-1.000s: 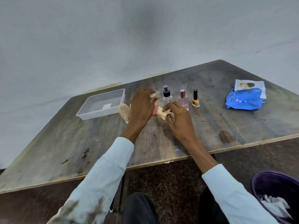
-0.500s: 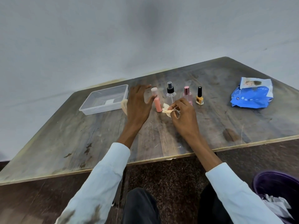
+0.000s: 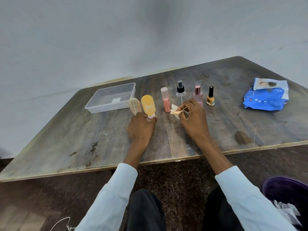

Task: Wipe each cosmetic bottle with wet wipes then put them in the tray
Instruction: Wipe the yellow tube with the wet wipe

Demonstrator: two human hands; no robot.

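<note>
Two hands are at work over the wooden table, and the coming wipe turns on how they sit to each other: the left hand is closed round the white cap end of an orange bottle, whose long axis runs up and away from the fingers, body uppermost, tilted slightly left. A blurred pale double of it shows just to its left, and I cannot tell whether that is a second object. The right hand lies just to the right, apart from the bottle, with thumb and forefinger pinched on a crumpled wet wipe; it is the hand that, by my judgement, has to cross leftward to meet the bottle's side. Four more bottles stand upright in a row behind the hands: one peach tube, one clear spray bottle, one pink perfume bottle and one yellow nail polish. That makes five bottles, none yet in the single clear tray, which sits beyond the left hand. One blue wipes pack lies well off to the right.
</note>
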